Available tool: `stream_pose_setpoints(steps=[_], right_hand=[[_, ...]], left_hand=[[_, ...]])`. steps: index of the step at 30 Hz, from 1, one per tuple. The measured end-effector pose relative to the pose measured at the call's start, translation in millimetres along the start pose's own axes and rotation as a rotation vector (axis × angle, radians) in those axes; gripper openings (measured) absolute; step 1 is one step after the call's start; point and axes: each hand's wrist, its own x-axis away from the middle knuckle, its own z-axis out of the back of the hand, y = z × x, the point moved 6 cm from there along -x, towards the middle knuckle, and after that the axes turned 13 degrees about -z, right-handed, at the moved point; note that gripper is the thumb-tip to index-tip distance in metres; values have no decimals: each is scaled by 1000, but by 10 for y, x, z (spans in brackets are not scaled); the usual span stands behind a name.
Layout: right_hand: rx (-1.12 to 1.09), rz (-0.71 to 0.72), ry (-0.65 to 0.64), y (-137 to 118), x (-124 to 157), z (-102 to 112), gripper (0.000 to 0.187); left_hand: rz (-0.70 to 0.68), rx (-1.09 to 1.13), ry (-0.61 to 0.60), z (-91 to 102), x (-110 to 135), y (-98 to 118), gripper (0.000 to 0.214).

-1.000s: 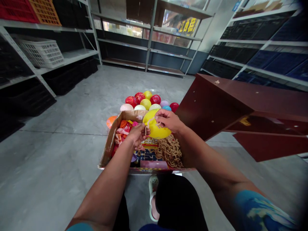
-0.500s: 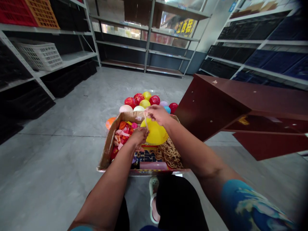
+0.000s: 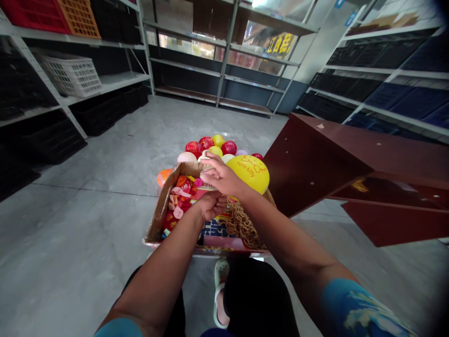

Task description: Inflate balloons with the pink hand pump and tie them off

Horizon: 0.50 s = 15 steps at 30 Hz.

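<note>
Swung right and a little farther out since half a second ago, the yellow balloon [image 3: 249, 174] now shows me its printed side, with "hello kitty" lettering. From my end of the head camera, I see it above the far right corner of the box [image 3: 157, 206], its longer axis running roughly left to right, with the right end tipped slightly near.

I find the right hand [image 3: 221, 177] closest to its body: the wrist overlaps the balloon's left edge, and I cannot tell whether they touch. That hand points left, away from the balloon, with its fingers loosely spread and nothing that I can make out between them.

Nearer and lower, the left hand [image 3: 212, 206] is curled closed. I judge that it pinches the balloon's neck, which would put the body far and to the right of that grip; the right hand hides the join, so I cannot confirm it.

Inside the box, I see limp balloons [image 3: 179, 193] on the left, a tan pile [image 3: 242, 227] on the right and a pink tube [image 3: 222, 242] along the near wall. Past the far wall, round balloons [image 3: 206, 141] lie clustered on the floor [image 3: 105, 154].
</note>
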Motion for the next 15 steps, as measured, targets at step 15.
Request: stream_pose_setpoints(steps=[15], right_hand=[[-437,-429,122,908,653,49,38]], left_hand=[[-110,424,-1,0,64,249,20]])
